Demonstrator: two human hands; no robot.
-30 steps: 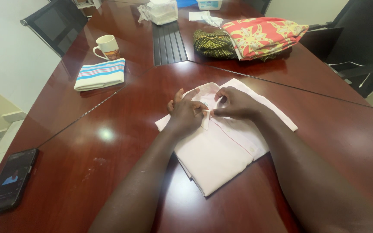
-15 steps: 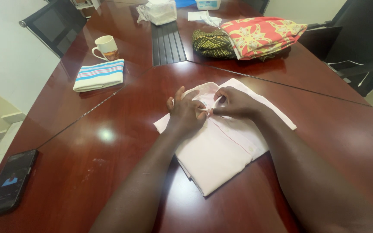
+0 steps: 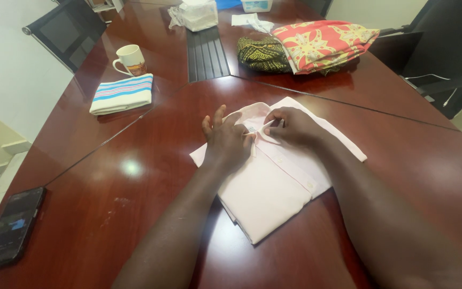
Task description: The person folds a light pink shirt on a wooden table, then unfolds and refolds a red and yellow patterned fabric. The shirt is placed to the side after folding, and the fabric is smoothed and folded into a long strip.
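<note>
A folded pale pink shirt lies on the dark red wooden table in front of me, its collar pointing away. My left hand rests on the shirt's left collar side, fingers spread, thumb and forefinger pinching the collar tip. My right hand pinches the right collar point, fingers curled on the fabric. Both hands meet at the top button area.
A striped folded cloth and a white mug sit at the left. Folded red-yellow and dark green patterned fabrics lie at the back. A phone lies at the near left edge. Black chairs stand around.
My left hand's fingers have spread and lifted slightly. The collar tips have been drawn apart a little, laying the collar flatter. The shirt stays in place.
</note>
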